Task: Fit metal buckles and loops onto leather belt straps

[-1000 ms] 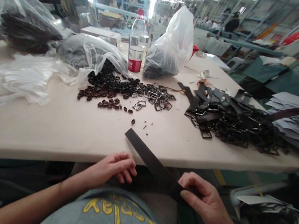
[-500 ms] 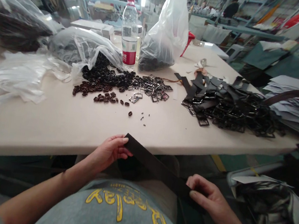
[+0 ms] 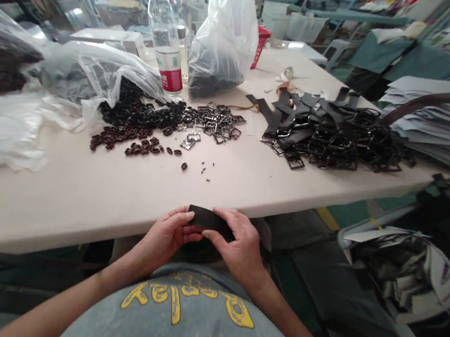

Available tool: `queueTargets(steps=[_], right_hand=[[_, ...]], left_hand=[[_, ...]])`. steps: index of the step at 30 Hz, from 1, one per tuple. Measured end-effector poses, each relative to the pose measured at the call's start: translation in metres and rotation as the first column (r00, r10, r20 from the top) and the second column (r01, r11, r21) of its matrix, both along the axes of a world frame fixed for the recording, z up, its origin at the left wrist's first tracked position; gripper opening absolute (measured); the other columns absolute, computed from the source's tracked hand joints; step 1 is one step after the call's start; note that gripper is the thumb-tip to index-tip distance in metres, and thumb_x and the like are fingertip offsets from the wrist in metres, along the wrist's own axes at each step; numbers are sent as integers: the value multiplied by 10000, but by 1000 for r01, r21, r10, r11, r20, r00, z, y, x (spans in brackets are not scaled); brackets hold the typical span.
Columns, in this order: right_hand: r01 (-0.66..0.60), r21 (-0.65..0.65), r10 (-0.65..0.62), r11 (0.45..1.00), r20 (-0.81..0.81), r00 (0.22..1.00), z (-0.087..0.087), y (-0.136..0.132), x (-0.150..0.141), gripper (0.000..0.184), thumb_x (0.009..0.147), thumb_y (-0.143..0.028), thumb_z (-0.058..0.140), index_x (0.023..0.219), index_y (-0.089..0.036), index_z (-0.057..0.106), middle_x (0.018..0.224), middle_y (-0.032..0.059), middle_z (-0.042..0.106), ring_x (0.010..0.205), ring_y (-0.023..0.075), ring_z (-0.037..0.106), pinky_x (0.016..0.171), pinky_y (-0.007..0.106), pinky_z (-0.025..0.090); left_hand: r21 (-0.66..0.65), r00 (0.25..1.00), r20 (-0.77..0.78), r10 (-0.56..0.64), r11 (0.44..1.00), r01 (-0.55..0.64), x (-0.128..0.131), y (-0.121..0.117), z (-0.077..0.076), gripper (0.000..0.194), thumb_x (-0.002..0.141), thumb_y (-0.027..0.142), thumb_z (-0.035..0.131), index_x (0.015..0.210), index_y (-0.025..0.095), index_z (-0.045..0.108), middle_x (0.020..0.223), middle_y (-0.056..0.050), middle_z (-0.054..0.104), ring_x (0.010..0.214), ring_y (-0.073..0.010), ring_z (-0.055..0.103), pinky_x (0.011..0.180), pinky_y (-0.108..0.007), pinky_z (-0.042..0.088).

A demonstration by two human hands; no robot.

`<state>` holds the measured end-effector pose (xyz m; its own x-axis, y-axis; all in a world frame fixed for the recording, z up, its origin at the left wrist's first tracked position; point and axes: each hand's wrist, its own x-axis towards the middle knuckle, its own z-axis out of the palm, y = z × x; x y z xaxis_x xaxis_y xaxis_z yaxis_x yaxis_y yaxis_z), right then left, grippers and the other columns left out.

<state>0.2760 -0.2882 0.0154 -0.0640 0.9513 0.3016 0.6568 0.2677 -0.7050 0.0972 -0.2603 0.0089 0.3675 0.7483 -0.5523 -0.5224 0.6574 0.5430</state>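
Just in front of the table edge, my left hand (image 3: pixel 171 233) pinches the squared end of a black strap (image 3: pixel 207 219) between thumb and fingers. Close beside it, my right hand (image 3: pixel 236 241) grips the same strap, thumb below and fingers on top. Only a short length shows between the two hands; the rest is hidden behind the right hand. Ahead on the table lie loose square metal buckles (image 3: pixel 214 121), black loops (image 3: pixel 145 110) and brown loops (image 3: pixel 116 136). A heap of black straps with buckles (image 3: pixel 332 129) lies to the right.
A plastic bottle (image 3: pixel 166 63) and a clear bag with dark pieces (image 3: pixel 224 42) stand at the back. White plastic bags (image 3: pixel 12 126) cover the table's left. Stacked paper sheets (image 3: pixel 424 113) rise at the right, above a bin of scraps (image 3: pixel 409 273) beside the table (image 3: pixel 80 211).
My right hand has slid along the strap, up and left, until close to my left hand. The stretch of strap between them is much shorter. The camera view has shifted slightly.
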Motion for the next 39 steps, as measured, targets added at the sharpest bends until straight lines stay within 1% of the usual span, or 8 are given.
queueTargets(steps=[9,13,15,19,21,30,33,39], right_hand=[[-24,-242,-17,970,-166,986,12,3,3,153,789,-257,741,924,-222,676,915,-10,713,885,160,641,810,302,473],[4,-164,-18,986,-81,997,8,3,0,75,834,-249,686,794,-198,648,801,-9,689,777,146,606,722,284,423],[6,-109,-8,994,-17,1000,6,4,0,61,820,-202,684,782,-194,637,780,-12,677,755,141,591,703,278,399],[-31,-18,32,999,24,999,5,5,-2,94,787,-133,685,771,-189,611,766,-27,663,754,129,585,720,267,388],[-27,0,27,1000,16,1000,7,5,-4,97,787,-127,677,766,-188,605,761,-31,656,748,124,582,724,265,388],[188,-24,-185,982,89,979,-3,17,40,63,846,-250,627,799,-215,650,748,-26,656,730,139,610,681,262,418],[275,39,-277,961,94,956,-9,22,64,102,851,-319,633,827,-222,656,763,-28,671,722,137,634,679,253,438],[358,62,-363,932,135,922,-18,22,92,188,857,-423,616,862,-243,670,783,-33,695,709,142,654,673,253,453]], left_hand=[[175,997,-48,-56,982,64,3,0,-2,230,724,296,799,845,143,677,850,-27,722,768,-118,673,745,-211,580],[454,949,-312,-47,870,193,-3,5,-2,188,800,298,751,918,184,659,911,-10,713,807,-101,667,744,-187,557],[670,858,-496,134,687,281,-7,10,-2,317,811,241,744,1110,247,640,1169,-28,686,1006,-138,666,848,-236,559],[800,691,-571,443,111,590,-7,20,-1,236,848,113,682,1052,230,683,1091,-26,718,1114,-146,629,1009,-288,497],[806,718,-534,446,12,592,-4,23,2,155,861,96,667,971,202,681,942,-10,735,1007,-122,658,985,-268,506],[850,850,-526,32,14,526,-17,45,43,263,981,331,508,853,170,672,894,-58,727,908,-159,670,906,-311,512],[729,735,-677,32,158,666,-38,75,48,450,997,458,416,837,157,711,898,-81,727,821,-154,676,775,-264,507],[521,287,-823,490,453,723,-93,154,34,350,875,491,588,812,176,724,748,-28,709,684,-152,615,668,-261,430]])
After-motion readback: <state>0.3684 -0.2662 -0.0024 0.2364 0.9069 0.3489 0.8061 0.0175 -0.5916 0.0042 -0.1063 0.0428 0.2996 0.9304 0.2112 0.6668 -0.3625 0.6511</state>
